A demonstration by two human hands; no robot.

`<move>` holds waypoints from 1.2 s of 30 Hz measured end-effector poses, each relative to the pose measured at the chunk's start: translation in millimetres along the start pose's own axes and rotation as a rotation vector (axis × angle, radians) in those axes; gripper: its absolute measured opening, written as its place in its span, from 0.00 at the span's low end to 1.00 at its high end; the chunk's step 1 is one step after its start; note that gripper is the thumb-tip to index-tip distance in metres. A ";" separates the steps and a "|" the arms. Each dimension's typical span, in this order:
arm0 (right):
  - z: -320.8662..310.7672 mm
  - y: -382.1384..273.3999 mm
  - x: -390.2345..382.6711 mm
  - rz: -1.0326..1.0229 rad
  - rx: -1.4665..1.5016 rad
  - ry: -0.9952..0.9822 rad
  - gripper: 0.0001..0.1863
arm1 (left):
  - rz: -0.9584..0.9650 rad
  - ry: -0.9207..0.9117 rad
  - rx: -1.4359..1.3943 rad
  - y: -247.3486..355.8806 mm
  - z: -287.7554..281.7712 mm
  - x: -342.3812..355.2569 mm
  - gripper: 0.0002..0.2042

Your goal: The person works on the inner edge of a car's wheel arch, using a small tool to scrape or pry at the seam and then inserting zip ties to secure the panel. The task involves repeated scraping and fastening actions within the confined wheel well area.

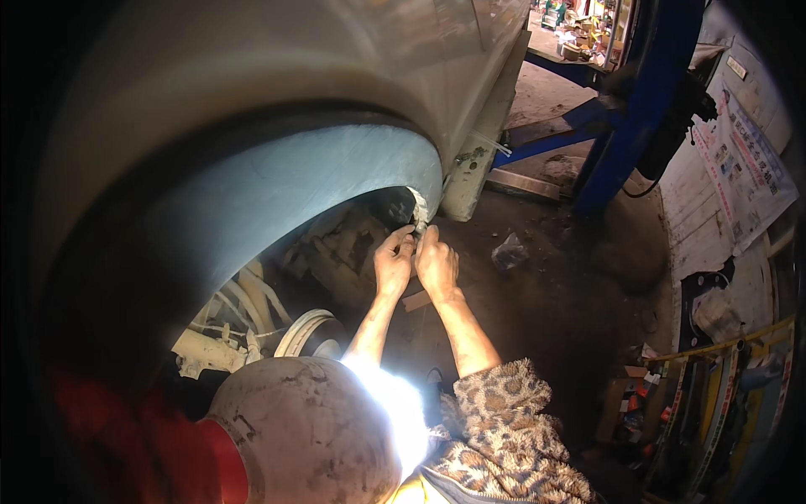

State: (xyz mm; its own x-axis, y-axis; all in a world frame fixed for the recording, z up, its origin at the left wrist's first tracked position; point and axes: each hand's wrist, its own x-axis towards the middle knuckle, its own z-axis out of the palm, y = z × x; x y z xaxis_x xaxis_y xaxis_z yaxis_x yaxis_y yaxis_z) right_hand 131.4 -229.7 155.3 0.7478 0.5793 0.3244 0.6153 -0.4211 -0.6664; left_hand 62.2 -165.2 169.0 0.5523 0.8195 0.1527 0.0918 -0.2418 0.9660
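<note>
Wheel arch (336, 158) before me, I pinch its lower end with my left hand (393, 267) and right hand (437, 267).

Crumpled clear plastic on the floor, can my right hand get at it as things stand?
Probably not without bending: the plastic lies on the floor, seemingly well below your right hand, which is raised at the lower end of the wheel arch. No obstacle shows between.

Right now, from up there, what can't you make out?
In the head view:
Whatever the left hand and right hand may pinch: hidden by fingers.
Left forearm: elbow end washed out by glare.
Blue lift post: top cut off by upper edge.
Distant clutter: too small.
</note>
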 end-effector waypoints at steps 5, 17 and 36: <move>2.3 -20.4 1.4 0.114 0.020 -0.044 0.14 | -0.001 0.057 0.062 0.1 -4.2 -2.5 0.11; -3.6 -24.5 9.5 0.182 -0.006 -0.062 0.14 | 0.065 -0.035 0.115 6.6 -20.6 -21.2 0.14; 11.3 24.7 -33.3 0.364 0.377 0.087 0.14 | -0.098 -0.104 -0.327 -18.3 28.2 -6.4 0.23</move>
State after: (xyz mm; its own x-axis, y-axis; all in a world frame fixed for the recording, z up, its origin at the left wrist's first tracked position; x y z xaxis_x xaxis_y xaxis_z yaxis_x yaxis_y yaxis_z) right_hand 118.9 -251.6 120.5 0.9240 0.3756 0.0711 0.1919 -0.2951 -0.9360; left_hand 80.4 -180.7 144.4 0.6368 0.7694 0.0505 -0.1124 0.0279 0.9933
